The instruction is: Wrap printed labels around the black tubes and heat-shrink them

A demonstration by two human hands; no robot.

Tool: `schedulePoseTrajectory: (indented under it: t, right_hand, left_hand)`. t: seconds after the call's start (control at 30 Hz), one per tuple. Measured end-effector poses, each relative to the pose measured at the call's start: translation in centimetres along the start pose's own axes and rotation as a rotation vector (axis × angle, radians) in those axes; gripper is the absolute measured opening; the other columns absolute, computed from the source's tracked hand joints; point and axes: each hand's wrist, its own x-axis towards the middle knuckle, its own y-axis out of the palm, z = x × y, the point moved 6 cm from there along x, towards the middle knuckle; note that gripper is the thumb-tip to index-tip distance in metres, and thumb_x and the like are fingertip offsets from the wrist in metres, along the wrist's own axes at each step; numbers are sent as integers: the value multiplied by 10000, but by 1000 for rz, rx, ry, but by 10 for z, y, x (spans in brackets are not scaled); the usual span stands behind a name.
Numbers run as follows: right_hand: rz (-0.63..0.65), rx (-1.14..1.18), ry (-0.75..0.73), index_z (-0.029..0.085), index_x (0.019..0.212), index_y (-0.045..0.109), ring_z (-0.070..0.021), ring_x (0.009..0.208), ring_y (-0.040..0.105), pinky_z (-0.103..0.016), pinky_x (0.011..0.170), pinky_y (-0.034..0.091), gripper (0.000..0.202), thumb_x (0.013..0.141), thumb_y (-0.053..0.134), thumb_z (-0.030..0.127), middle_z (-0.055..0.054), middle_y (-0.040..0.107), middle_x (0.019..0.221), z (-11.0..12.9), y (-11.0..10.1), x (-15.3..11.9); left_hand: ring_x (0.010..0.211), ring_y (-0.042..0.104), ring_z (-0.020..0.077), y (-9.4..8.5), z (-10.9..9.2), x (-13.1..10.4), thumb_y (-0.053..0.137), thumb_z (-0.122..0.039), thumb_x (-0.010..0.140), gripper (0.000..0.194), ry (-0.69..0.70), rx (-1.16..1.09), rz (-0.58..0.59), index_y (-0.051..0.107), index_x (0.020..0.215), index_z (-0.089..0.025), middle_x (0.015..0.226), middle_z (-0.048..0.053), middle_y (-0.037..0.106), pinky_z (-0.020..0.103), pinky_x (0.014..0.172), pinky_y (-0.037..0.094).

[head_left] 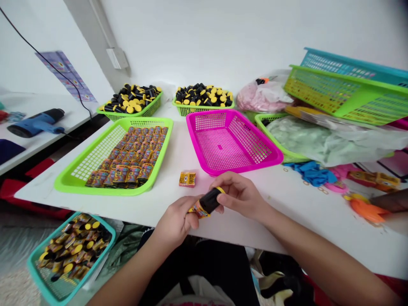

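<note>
Over the table's front edge, my two hands hold a small black canister (210,200) with a yellow end, tilted up to the right. A colourful printed sleeve (198,209) sits around its lower left end. My left hand (174,221) pinches the sleeve between thumb and fingers. On the other side, my right hand (240,195) grips the canister near its yellow end. Just beyond them, a small stack of flat orange printed sleeves (187,179) lies on the white table (168,208).
Left of my hands, a lime basket (63,180) holds rows of sleeved canisters. Two green baskets (153,106) of bare black-and-yellow canisters stand behind. A magenta basket (219,146) lies at centre. Stacked baskets (344,91) and bags crowd the right. A teal basket (33,259) sits below left.
</note>
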Motion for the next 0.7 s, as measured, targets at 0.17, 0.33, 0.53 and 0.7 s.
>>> schedulePoseTrajectory:
  t: [0.17,0.33,0.53,0.7]
  right_hand:
    - [-6,-209,-9,196,993,585,-103,664,650,-235,603,551,216,824,716,223,-5,652,795,3,-5,-1]
    - [40,-383,-100,203,1029,596,-128,766,664,-268,674,566,263,804,730,207,-15,675,835,9,-4,0]
    - [51,-407,-124,202,1042,616,-113,733,645,-260,653,555,268,801,736,202,-13,677,852,5,-3,2]
    - [95,-479,-233,196,1019,661,-116,813,641,-252,689,541,295,753,788,180,-49,670,965,10,1,2]
  left_hand:
    - [944,627,230,-5,0,-1,367,-475,986,565,19,1,-35,482,1434,-150,1059,124,658,302,841,479]
    - [1001,610,251,-7,2,-1,402,-435,979,583,54,27,-31,344,1516,-216,1083,117,640,325,869,483]
    - [1191,557,243,-6,0,1,438,-391,982,562,5,-21,-7,337,1518,-258,1295,109,594,328,1003,438]
    - [1163,591,183,-6,-4,3,569,-332,934,704,-234,-264,36,219,1543,-276,1294,78,620,292,1003,447]
